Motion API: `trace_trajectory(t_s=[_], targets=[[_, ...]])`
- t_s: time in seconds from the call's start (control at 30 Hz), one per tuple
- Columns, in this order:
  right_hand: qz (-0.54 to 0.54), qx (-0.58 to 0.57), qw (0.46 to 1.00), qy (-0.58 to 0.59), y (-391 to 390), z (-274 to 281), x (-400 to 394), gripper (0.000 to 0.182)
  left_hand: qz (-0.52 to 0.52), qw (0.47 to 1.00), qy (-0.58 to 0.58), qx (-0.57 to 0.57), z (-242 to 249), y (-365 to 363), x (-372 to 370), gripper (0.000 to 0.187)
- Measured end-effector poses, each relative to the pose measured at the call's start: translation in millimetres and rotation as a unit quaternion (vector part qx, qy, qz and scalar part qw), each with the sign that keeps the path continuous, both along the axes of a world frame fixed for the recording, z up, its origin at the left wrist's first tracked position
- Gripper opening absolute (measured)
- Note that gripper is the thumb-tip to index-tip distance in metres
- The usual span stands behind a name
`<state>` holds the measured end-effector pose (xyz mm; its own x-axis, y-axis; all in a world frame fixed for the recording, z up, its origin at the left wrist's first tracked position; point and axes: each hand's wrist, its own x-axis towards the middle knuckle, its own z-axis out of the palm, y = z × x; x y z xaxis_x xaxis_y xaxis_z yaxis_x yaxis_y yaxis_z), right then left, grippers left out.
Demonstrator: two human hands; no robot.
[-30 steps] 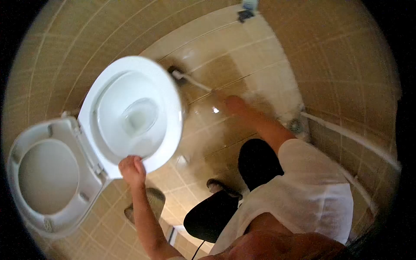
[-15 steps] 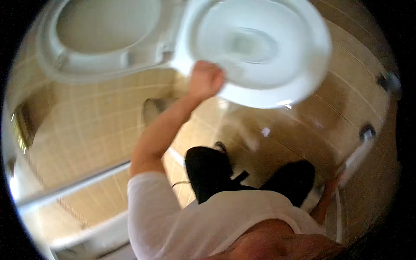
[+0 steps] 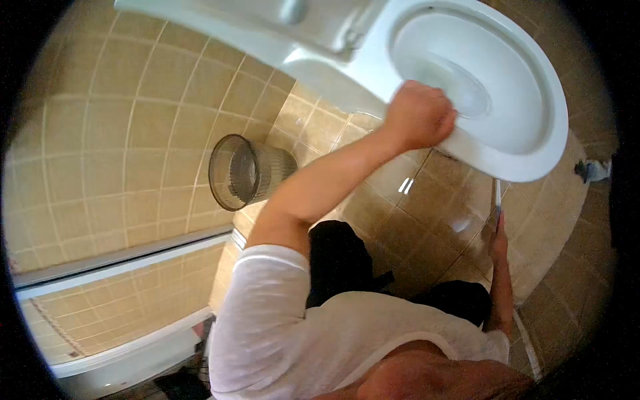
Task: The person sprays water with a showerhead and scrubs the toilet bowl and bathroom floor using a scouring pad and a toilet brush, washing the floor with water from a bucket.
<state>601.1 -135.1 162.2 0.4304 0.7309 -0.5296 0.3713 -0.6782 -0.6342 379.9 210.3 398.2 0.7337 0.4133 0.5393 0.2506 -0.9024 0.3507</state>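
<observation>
The white toilet bowl [image 3: 533, 143] fills the upper right, and water shows at its bottom. My left hand [image 3: 421, 115] is closed at the near side of the bowl's rim, knuckles up; its fingertips are hidden. Part of the raised toilet seat [image 3: 333, 17] shows at the top edge. Low on the right, my right hand [image 3: 499, 241] is wrapped around a thin, light-coloured stick [image 3: 497, 197]. The stick points up toward the underside of the rim, where its far end is out of sight.
A see-through waste bin [image 3: 233, 173] stands by the tiled wall [image 3: 147, 120] on the left. Below it runs a metal-edged rail [image 3: 133, 260]. A pale mat [image 3: 550, 233] lies on the brown floor tiles [image 3: 400, 227], and a dark-and-grey object [image 3: 592, 171] is at far right.
The view has shifted, so toilet and bin sit differently in frame. My right hand has come forward from the far right, bringing the stick toward the bowl. My left hand stays at the rim.
</observation>
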Motion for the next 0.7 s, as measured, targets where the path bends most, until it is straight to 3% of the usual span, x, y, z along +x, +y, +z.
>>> trace_trajectory(t_s=[0.03,0.1,0.17,0.2,0.23,0.3,0.33,0.37,0.4,0.47,0.5,0.57,0.63,0.7], targets=[[-0.006,0.026,1.000,-0.001,-16.0,-1.2,-5.6,0.055,-0.024,0.998,-0.059,-0.015,-4.6,2.4,-1.0,0.009],[0.011,-0.100,0.995,0.001,-40.0,40.5,-22.7,0.059,-0.073,0.987,-0.108,-0.096,-4.5,8.0,-14.7,0.009],[0.096,-0.152,0.979,-0.098,-71.9,76.5,-34.1,0.060,-0.039,0.978,-0.169,-0.113,3.2,1.1,-63.2,0.016],[0.088,-0.135,0.983,-0.091,-88.7,78.5,-29.8,0.061,-0.035,0.967,-0.219,-0.127,6.0,-4.7,-81.8,0.023],[0.080,-0.119,0.986,-0.084,-106.2,79.0,-24.6,0.061,0.022,0.974,-0.183,-0.130,8.6,-10.0,-117.1,0.028],[0.189,-0.105,0.954,-0.206,-120.6,78.4,-11.9,0.061,0.133,0.970,-0.128,-0.161,12.9,-7.5,-222.5,0.037],[0.181,-0.175,0.939,-0.236,-90.0,118.9,-33.9,0.057,0.239,0.958,-0.104,-0.117,15.5,-13.3,-272.7,0.036],[0.178,-0.176,0.937,-0.243,-76.7,132.7,-36.2,0.057,0.378,0.919,-0.061,-0.090,5.9,-16.7,-327.4,0.038],[0.209,-0.113,0.939,-0.248,-71.0,142.0,-40.2,0.058,0.433,0.893,-0.118,-0.041,-12.0,-16.3,-381.5,0.041],[0.229,-0.096,0.932,-0.264,-37.5,175.2,-60.9,0.056,0.585,0.809,-0.062,-0.011,-39.9,-34.2,-479.0,0.050],[0.247,-0.096,0.929,-0.259,-18.0,177.5,-65.5,0.055,0.656,0.750,-0.053,-0.070,-67.1,-46.4,-520.2,0.054],[0.253,-0.101,0.926,-0.263,5.0,192.6,-77.0,0.054,0.646,0.582,-0.281,-0.407,-106.3,-66.8,-557.3,0.056],[0.299,-0.057,0.918,-0.253,29.7,196.6,-95.5,0.050,0.482,0.437,-0.394,-0.649,-79.1,-77.2,-531.5,0.057],[0.271,-0.081,0.927,-0.247,48.6,205.6,-122.4,0.045,0.430,0.446,-0.465,-0.633,-94.3,-75.5,-519.3,0.056]])
